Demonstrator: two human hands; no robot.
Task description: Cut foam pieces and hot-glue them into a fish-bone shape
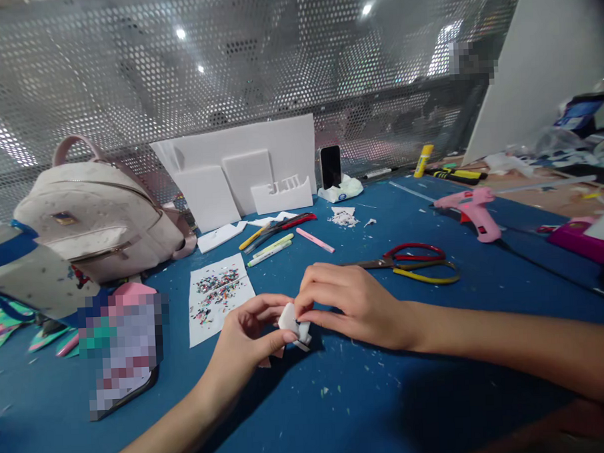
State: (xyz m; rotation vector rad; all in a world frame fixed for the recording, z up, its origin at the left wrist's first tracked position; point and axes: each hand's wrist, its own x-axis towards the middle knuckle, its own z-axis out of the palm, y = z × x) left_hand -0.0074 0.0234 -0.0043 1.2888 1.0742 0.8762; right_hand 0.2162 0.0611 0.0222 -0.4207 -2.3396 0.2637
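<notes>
Between my two hands is a small white foam piece (288, 320), held just above the blue table. My left hand (254, 332) pinches it from the left with thumb and fingers. From the right, my right hand (353, 303) has its fingertips closed at the piece's edge, partly hiding it. A few small scraps show beneath the fingers. Just behind my right hand lie scissors (416, 258) with red and yellow handles. A white sheet (196, 328) scattered with colourful glittery bits lies beyond my left hand.
A pink glue gun (474, 212) rests at right, its cord trailing. Pens, a pink marker (315, 240) and white foam boards (247, 182) stand or lie farther back. A phone (330, 166) leans upright. At left are a backpack (96, 209) and another phone (125, 354).
</notes>
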